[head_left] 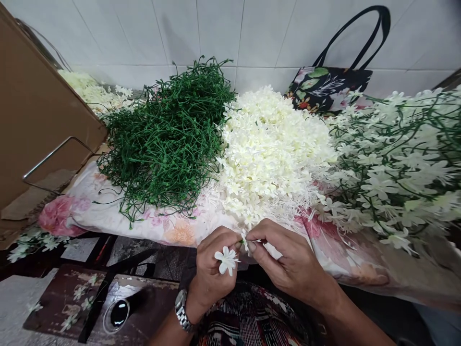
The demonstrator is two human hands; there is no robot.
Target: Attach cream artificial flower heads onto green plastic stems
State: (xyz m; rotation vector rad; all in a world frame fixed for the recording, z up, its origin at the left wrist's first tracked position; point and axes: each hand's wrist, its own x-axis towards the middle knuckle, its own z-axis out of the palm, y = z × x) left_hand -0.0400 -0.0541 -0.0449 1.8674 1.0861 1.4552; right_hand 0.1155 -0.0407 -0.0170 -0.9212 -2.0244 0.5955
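Partly hidden, a white blossom (pixel 245 243) is pointing lengthwise toward three o'clock, left hand (pixel 216 262) and right hand (pixel 288 254) pinching it closely.

I can read no lettering, label, brand, number or sign anywhere in front of me; any marks on the dial of my wristwatch (pixel 180 301) are too small to make out.
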